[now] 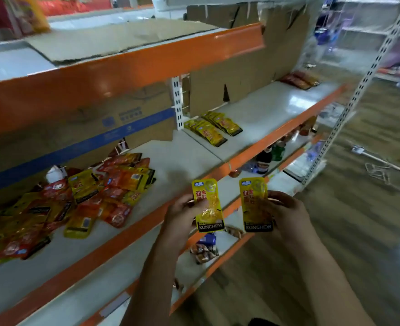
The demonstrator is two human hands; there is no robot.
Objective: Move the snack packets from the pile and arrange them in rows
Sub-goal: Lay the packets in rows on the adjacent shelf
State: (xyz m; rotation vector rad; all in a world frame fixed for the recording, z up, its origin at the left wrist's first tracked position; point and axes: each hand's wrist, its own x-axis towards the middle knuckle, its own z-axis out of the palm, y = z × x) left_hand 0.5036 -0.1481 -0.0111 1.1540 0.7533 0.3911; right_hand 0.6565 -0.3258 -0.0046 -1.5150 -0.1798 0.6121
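Now holding two yellow packets up in front of the orange shelf edge (128, 228), printed faces toward the camera, black "KONCHEW" bands at the bottom. Left hand (182, 211) clenched on the left packet (208, 205), thumb across its lower left side, fingers behind. Right hand (286, 214) grasping the right packet (255, 204) along its right edge, thumb over the front. Both packets upright, tilted slightly, near each other but apart, neither touching the shelf.

Left of that shelf edge and behind it, on the pale shelf board (187, 158): the pile of snack packets (76, 201), red, orange and yellow, heaped loosely and overlapping, some face down. Further along the same board, back against the cardboard (241, 85) at the rear: two short rows of yellow packets (213, 128), overlapped like tiles, side by side and just touching. Far end of the board: a few reddish packets (299, 80), blurred. Behind the pile, a cardboard box with a blue stripe (88, 137). Below the shelf edge, on lower boards: bottles (272, 156) and small wrapped items (203, 251), too blurred to name. Beyond the shelving, wood-look floor (359, 208) with a white cable (380, 170) lying on it.
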